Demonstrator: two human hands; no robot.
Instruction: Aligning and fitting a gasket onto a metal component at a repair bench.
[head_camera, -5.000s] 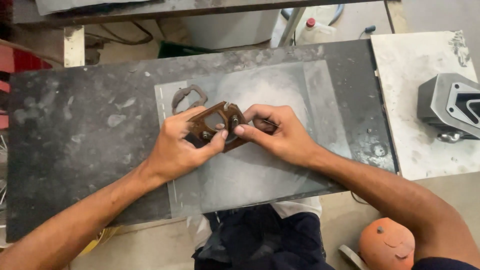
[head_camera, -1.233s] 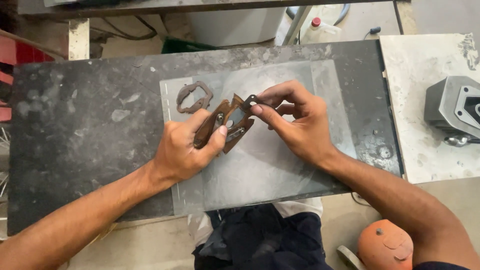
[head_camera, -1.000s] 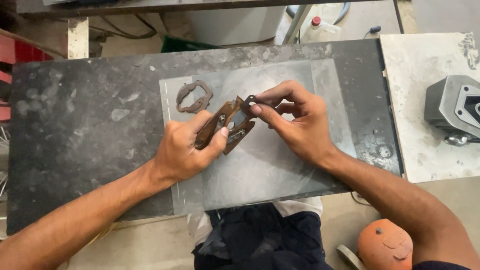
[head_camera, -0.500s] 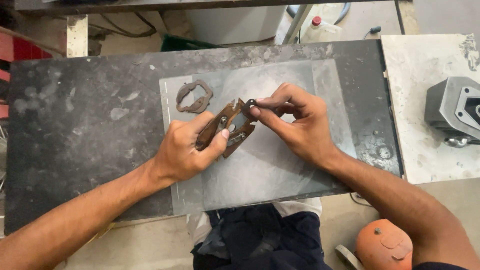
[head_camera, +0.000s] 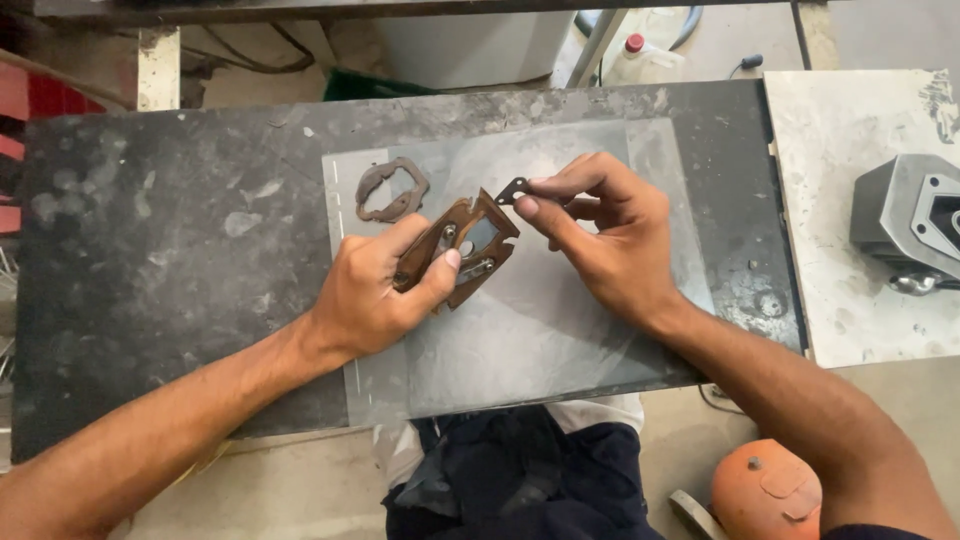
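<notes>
Head view | left hand (head_camera: 375, 290) fingers clamp one brown plate (head_camera: 468, 248) | right hand (head_camera: 610, 240) fingers pinch one dark scrap (head_camera: 512, 190) | one gasket (head_camera: 390, 188)

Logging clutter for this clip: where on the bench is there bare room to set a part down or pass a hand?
The dark bench lies bare left of the clear sheet, and the sheet's near part, below both hands, is bare too. It is crowded at the sheet's far left: the loose gasket, the left hand gripping the brown part, and the right hand pinching a small dark piece.

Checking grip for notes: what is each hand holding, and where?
Left hand grips the brown rusty metal plate by its lower-left end. Right hand pinches a small dark flat tab at its right end.
</notes>
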